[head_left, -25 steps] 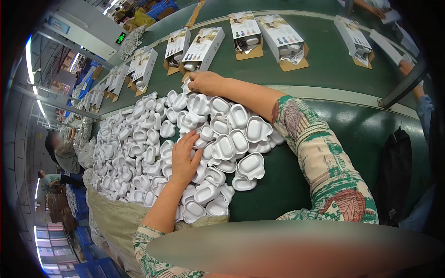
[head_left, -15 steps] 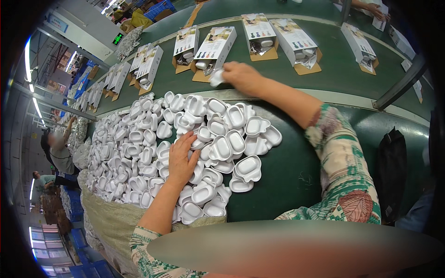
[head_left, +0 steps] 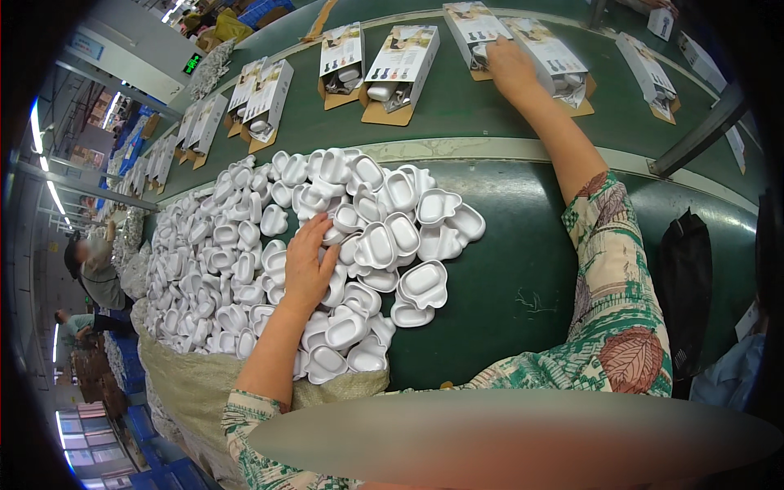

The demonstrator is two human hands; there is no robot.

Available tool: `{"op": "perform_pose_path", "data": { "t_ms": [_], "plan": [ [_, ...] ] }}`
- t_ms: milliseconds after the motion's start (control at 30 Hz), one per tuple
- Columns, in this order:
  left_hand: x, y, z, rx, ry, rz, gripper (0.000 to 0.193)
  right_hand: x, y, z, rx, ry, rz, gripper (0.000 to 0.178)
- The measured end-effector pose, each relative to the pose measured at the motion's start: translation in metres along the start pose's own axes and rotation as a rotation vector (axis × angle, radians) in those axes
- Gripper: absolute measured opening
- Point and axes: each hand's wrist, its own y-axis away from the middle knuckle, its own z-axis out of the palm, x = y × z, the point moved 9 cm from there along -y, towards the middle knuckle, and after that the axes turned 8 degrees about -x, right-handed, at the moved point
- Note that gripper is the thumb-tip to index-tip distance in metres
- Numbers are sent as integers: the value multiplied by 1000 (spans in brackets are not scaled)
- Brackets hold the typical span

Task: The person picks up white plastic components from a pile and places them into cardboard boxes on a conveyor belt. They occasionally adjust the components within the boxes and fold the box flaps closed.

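Note:
A large pile of small white plastic dishes (head_left: 377,245), each with a rounded oval recess and a lobed edge, covers the left of the green table. Resting on this pile is my left hand (head_left: 309,265), fingers stretched and thumb apart. My right arm reaches to the far side, where my right hand (head_left: 510,72) is at the open end of a printed carton (head_left: 474,23). Its fingers are closed at a white plastic dish (head_left: 480,55), partly hidden by the hand and carton. Beside it lies another open carton (head_left: 543,49) with white pieces and silvery wrapping inside.
More open cartons (head_left: 400,61) stand in a row along the green conveyor (head_left: 465,110), beyond a pale rail (head_left: 490,149). A woven sack (head_left: 188,371) edges the pile. A metal post (head_left: 702,135) and a black bag (head_left: 684,294) are at right. Other people (head_left: 98,265) are at far left.
My right hand has moved right and farther away, from beside one carton to the mouth of another. My left hand stays on the pile. The view has shifted slightly.

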Motion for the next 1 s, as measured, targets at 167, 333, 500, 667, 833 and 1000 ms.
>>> {"op": "perform_pose_path", "data": {
  "t_ms": [167, 333, 500, 667, 833, 1000],
  "plan": [
    [-1, -15, 7, 6, 18, 35, 40, 45, -10, 11, -7, 97, 17, 14],
    [1, -46, 19, 14, -25, 69, 40, 40, 17, -7, 166, 8, -41, 17],
    [6, -51, 19, 24, -40, 19, 39, -90, 95, -51, -93, -691, -519, 30],
    [17, -49, 12, 70, 92, 14, 37, -151, 123, -47, -307, -692, -730, 44],
    [9, -45, 4, 76, 169, -73, 21, -166, 129, -54, -180, -628, -751, 30],
    [28, -46, -3, 34, -41, 128, 16, -172, 144, -71, -47, -532, -952, 13]
  ]
}}
